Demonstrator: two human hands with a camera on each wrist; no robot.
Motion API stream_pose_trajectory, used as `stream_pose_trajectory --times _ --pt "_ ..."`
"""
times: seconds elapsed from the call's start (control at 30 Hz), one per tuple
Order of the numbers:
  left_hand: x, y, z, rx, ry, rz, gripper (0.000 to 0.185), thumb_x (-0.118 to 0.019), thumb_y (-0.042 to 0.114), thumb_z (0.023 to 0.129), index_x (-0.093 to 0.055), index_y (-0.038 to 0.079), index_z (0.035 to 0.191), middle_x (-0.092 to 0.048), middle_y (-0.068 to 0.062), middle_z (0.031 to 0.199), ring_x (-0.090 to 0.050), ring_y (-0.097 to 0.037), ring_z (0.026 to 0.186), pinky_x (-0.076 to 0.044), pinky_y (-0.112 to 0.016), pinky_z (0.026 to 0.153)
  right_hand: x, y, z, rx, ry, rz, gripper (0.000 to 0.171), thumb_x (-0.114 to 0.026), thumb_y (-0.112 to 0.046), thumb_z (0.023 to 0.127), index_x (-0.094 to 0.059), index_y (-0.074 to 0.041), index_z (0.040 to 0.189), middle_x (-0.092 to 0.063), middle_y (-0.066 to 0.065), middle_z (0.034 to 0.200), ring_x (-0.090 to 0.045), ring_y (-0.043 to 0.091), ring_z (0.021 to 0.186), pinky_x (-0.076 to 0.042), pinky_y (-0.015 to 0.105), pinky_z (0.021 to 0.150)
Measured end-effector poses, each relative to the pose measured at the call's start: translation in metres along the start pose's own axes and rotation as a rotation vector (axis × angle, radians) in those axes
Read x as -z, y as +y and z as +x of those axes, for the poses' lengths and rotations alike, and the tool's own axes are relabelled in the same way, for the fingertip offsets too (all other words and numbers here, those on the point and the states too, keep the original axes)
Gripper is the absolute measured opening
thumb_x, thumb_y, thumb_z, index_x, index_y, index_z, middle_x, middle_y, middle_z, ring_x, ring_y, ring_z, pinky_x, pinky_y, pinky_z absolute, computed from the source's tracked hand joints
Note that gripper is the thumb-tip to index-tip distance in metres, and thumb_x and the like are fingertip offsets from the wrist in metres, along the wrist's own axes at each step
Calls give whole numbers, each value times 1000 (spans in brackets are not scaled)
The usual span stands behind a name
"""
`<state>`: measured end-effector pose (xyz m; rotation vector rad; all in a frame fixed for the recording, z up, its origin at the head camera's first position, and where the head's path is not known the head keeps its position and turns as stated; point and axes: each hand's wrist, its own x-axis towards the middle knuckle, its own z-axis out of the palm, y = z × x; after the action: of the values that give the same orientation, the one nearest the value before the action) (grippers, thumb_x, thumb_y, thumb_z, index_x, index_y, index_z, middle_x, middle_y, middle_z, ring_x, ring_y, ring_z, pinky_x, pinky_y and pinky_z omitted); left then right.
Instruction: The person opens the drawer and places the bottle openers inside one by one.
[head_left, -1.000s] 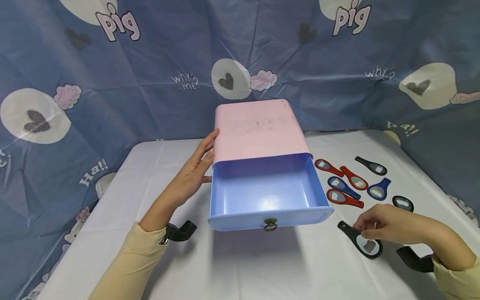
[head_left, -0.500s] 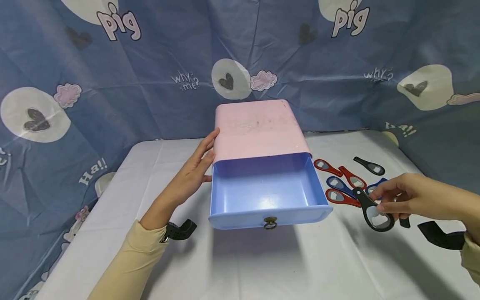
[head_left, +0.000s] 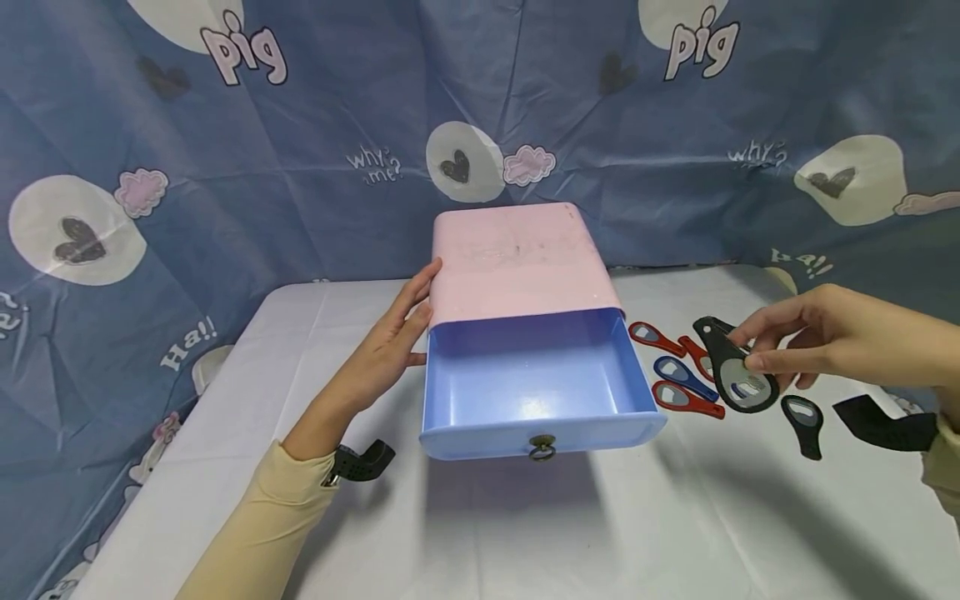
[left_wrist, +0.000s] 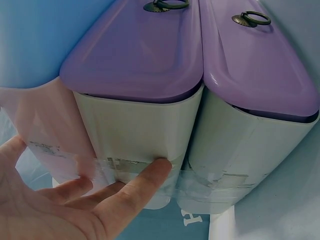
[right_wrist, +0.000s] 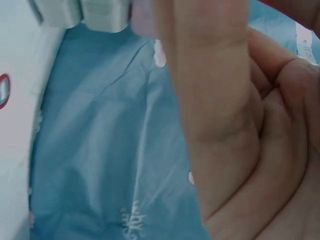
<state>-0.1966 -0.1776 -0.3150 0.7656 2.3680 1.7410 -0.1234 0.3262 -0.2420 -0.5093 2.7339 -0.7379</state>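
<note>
White table (head_left: 525,533) bears pink cabinet (head_left: 517,258), blue drawer (head_left: 532,392) pulled out. Left hand (head_left: 386,342) flat, fingers straight against cabinet side. Right hand (head_left: 806,337) pinches black bottle opener (head_left: 731,371), lifted right of drawer, above other openers (head_left: 678,375).

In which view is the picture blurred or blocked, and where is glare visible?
Right wrist view: the right hand fills the frame, close and soft. Head view: sharp, with glare on the blue drawer floor and a shadow below its front. Left wrist view: clear, though the left hand is slightly soft.
</note>
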Motion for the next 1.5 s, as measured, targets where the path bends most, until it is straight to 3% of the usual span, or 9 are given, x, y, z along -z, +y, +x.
stream_pose_trajectory --times 0.2,0.33,0.77,0.93,1.2,1.5 --pt "0 0 -1 -3 -1 -2 56 -35 36 118 -19 44 171 -16 -8 180 -37 -47 158 -53 -75 102 9 -18 13 134 142 44 32 -74 4 97 -74 2 130 -79 -15 97 -70 13 72 -61 26 65" --pt "-1 0 0 -9 3 -2 56 -35 36 118 -20 44 171 -16 -7 180 -36 -46 158 -53 -76 102 14 -38 28 208 162 54 34 -74 4 97 -74 2 131 -81 -14 107 -73 13 75 -63 24 67" --pt "-1 0 0 -21 4 -5 56 -35 35 118 -20 43 171 -17 -8 180 -36 -47 158 -53 -76 101 13 -118 58 316 38 65 33 -75 -11 102 -75 -6 135 -81 -2 93 -74 15 72 -65 29 72" --pt "-1 0 0 -20 5 3 56 -35 36 118 -20 43 171 -16 -8 180 -35 -47 159 -53 -76 101 6 -141 67 284 -20 81 33 -76 -16 102 -76 -7 133 -80 2 94 -75 17 73 -65 30 71" --pt "-1 0 -1 -20 -1 0 56 -34 36 118 -20 44 171 -16 -8 180 -36 -47 158 -53 -76 102 -6 -167 79 274 -94 37 30 -80 -19 99 -80 -9 127 -81 3 96 -77 18 77 -66 28 73" --pt "0 0 0 -14 -1 1 55 -34 36 118 -20 44 171 -17 -8 179 -37 -46 157 -53 -75 101 -21 -180 91 299 -177 47 32 -82 -17 97 -79 -3 125 -82 4 97 -77 14 77 -66 29 75"
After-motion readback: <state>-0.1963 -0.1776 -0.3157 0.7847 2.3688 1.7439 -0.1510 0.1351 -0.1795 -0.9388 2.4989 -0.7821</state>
